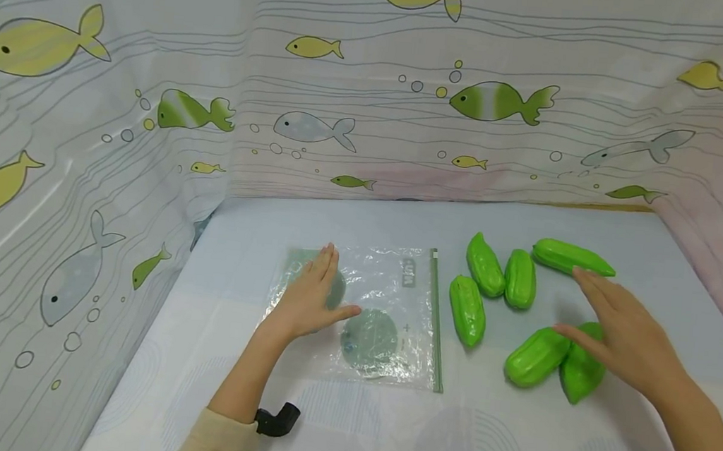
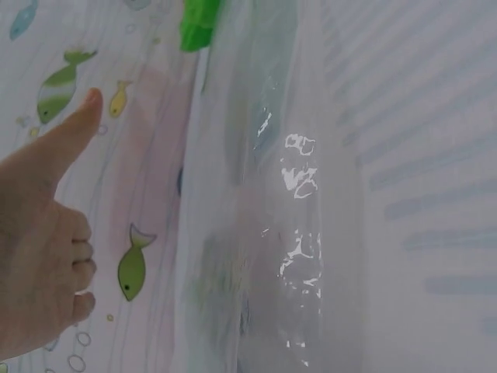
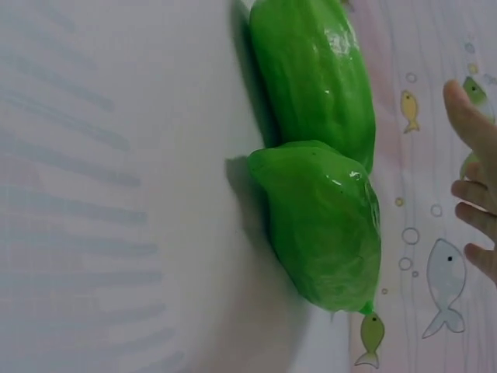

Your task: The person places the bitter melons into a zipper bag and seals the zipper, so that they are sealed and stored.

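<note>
Under the left hand's straight, empty fingers lies a clear plastic zip bag, flat because seemingly unfilled; near the right hand's, likewise straight, glossy green oblong vegetables.

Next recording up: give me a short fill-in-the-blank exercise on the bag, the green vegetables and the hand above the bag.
The hand above the clear bag is the person's ____ one.
Altogether, ____ green vegetables lie on the table.
The zip strip along the bag's edge is ____ in colour.
Missing words: left; six; green
</note>
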{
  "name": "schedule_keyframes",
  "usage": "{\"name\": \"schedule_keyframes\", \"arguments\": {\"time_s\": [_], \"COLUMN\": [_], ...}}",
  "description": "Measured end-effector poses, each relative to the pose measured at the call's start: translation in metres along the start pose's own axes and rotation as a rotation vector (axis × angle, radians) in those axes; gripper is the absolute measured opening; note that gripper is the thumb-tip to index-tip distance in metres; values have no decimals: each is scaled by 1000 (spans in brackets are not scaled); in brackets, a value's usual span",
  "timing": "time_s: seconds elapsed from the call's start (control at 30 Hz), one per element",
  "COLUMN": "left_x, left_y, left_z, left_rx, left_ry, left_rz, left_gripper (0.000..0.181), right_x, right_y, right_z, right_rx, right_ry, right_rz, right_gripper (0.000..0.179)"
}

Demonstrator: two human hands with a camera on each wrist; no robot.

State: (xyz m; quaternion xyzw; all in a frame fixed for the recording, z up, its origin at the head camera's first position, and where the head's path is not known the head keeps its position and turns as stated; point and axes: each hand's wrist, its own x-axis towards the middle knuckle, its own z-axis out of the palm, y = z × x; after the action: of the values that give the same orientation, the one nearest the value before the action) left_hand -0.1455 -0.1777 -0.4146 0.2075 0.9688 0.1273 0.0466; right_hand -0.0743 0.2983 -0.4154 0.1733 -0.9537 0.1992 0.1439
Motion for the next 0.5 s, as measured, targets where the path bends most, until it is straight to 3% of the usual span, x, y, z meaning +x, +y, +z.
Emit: {"name": "schedule_keyframes", "arguments": {"time_s": [0.5], "left_x": [2], "left_y": [11], "left_z": [7], "left_rx": [4], "left_ry": [5], "left_rz": [47], "left_gripper": [113], "right_x": [10], "right_y": [-16], "right_z": [2], "right_rx": [51], "right_ry": [-50], "right_rz": [37], "right_gripper": [95]}}
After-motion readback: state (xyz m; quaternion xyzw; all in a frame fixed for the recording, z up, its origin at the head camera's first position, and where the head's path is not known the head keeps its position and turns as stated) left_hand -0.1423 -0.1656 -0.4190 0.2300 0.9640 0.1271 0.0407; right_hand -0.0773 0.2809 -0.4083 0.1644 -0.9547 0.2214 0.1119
